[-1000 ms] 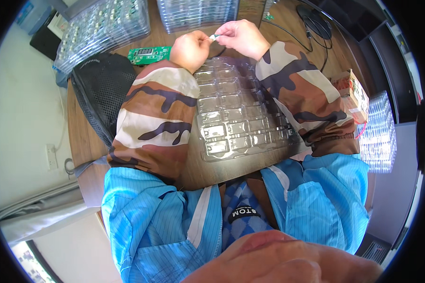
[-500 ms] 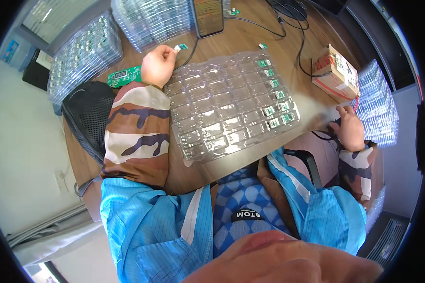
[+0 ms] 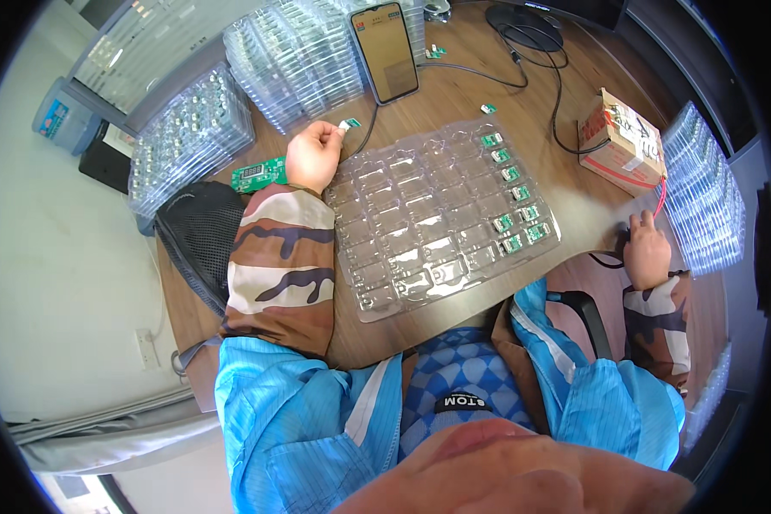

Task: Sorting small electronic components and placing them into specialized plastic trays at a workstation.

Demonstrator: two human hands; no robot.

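Pinched between left thumb and fingers (image 3: 324, 137): one small green circuit module (image 3: 344, 125), held just off the upper left corner of the clear blister tray (image 3: 385, 257) on the wooden desk (image 3: 454, 94). Left hand (image 3: 313, 156) curled shut around it. Right hand (image 3: 647, 250) far over at the desk's right edge, fingers spread loosely, holding nothing visible, resting beside a black cable (image 3: 604, 257) and near the cardboard box (image 3: 621, 141). Seemingly mid-way through loading modules into the tray: right-hand column of pockets (image 3: 510, 193) filled, the rest bare. Next move likely calls for carrying the pinched module across to a free pocket beside the filled column, lining it up flat, pressing it in. Spare modules (image 3: 488, 109) lying loose above the tray.
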